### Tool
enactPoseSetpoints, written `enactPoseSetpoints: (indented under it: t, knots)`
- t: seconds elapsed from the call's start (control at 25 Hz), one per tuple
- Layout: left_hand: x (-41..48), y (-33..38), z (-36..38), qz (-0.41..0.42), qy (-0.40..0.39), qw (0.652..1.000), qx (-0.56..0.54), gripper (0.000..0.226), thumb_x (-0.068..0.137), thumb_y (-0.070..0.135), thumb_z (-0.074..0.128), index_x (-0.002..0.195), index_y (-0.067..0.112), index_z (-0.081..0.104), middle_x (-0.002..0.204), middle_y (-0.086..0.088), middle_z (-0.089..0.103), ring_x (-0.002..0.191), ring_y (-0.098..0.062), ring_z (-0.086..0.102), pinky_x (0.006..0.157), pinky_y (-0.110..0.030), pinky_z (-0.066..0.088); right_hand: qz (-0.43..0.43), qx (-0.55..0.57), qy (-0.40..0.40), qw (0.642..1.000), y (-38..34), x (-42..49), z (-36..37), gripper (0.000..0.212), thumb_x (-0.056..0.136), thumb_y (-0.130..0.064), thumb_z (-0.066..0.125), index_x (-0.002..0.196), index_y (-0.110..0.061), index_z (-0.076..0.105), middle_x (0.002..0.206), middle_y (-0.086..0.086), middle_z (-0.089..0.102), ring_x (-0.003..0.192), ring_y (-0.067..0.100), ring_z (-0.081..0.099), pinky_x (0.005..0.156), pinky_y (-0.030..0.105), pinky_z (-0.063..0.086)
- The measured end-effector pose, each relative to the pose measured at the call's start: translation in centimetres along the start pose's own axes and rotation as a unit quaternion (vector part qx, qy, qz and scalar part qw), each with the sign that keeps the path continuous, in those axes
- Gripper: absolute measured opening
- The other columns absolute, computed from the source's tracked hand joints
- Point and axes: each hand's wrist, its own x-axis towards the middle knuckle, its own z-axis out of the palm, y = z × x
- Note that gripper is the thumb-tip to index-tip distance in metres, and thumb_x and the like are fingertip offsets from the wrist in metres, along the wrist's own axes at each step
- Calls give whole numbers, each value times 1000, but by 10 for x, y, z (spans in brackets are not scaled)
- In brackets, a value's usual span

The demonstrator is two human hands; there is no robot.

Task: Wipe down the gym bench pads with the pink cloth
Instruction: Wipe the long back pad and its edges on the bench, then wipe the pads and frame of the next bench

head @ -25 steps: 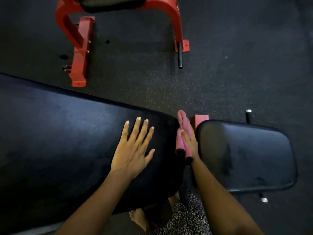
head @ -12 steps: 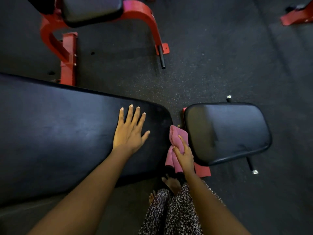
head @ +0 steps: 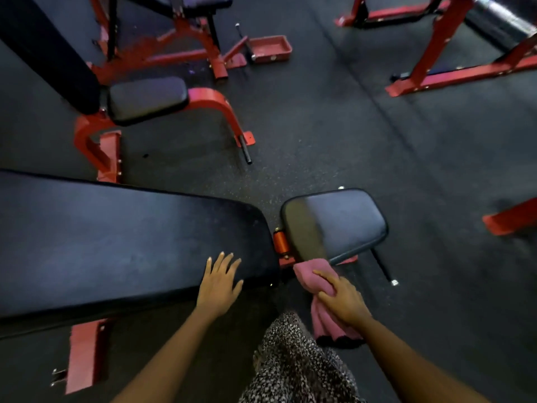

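Two black pads belong to the bench: the long back pad [head: 116,242], running off the frame edge at 9 o'clock, and the smaller seat pad [head: 343,222] just past centre at 4 o'clock. A red hinge bracket [head: 280,241] shows in the gap between them. Whether pads or frames carry any lettering cannot be told; the view is soft and dim.

At 7 o'clock the left hand [head: 219,282] lies flat on the back pad's near corner, fingers straight and slightly spread. At 5 o'clock the right hand [head: 343,301] grips the pink cloth [head: 308,276], fingers curled round its bunched middle. The cloth's upper end meets the near edge of the seat pad. Its lower end hangs below the hand, partly hidden by the wrist, and ends in a dark hem.

A speckled garment [head: 293,359] at 6 o'clock covers the person's legs and the floor beneath. A second bench [head: 146,97] on a red frame stands at 11 o'clock, its backrest cut off at the corner. Red rack uprights [head: 436,39] at 1 o'clock and a red foot [head: 511,219] at 3 o'clock are also cut off.
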Motion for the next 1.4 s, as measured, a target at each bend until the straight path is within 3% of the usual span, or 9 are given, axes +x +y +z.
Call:
enactPoseSetpoints:
  t: [0.12,0.28,0.4,0.6,0.72,0.96,1.24,1.4]
  knots:
    - [-15,23,11,18,-27,999,-13,55,96,39,38,146,20,23,154,-2,22,145,-20,11,117,-39,-1,10,-19,-12,1000,37,-38,-14,55,86,-36,55,137,-46,36,131,8,50,120,25,49,97,32,37]
    - [-11,86,24,53,-86,993,-57,56,95,44,39,144,21,28,151,-2,28,142,-19,22,117,-41,6,53,41,4,998,108,-85,-27,54,85,-36,57,133,-51,38,131,3,51,117,20,51,96,30,38]
    - [2,169,39,103,-145,980,-91,65,88,56,36,142,20,33,148,-3,32,137,-20,31,117,-42,15,96,85,33,991,174,-122,-50,53,86,-34,57,133,-49,39,135,-1,50,120,17,50,98,29,38]
    - [28,332,59,119,-159,966,-167,46,94,26,50,136,8,41,142,-12,41,133,-22,38,111,-25,23,135,133,95,977,306,-176,-110,50,87,-30,57,132,-46,43,136,-3,52,119,17,52,94,25,39]
    - [38,441,68,132,-165,954,-212,43,93,18,53,133,3,45,139,-13,46,130,-23,42,107,-23,25,174,161,141,961,389,-219,-148,49,87,-28,58,132,-44,45,134,-3,54,117,16,54,90,23,40]
    - [66,585,76,175,-208,941,-203,46,94,28,51,134,9,44,137,-12,47,127,-20,44,106,-23,27,240,196,152,938,518,-278,-196,49,84,-34,61,118,-63,40,130,-7,57,112,16,57,91,29,43]
    - [142,666,87,137,-192,950,-206,46,93,24,54,135,9,44,138,-9,46,129,-20,42,107,-23,26,228,172,138,949,630,-211,-270,49,89,-34,57,133,-47,40,136,-3,53,115,15,55,94,26,41]
    - [208,683,73,41,-177,952,-248,43,91,19,57,131,6,48,135,-13,50,124,-22,48,106,-26,31,197,163,141,956,654,-112,-357,50,86,-34,59,132,-45,43,134,-1,55,113,18,56,91,29,44]
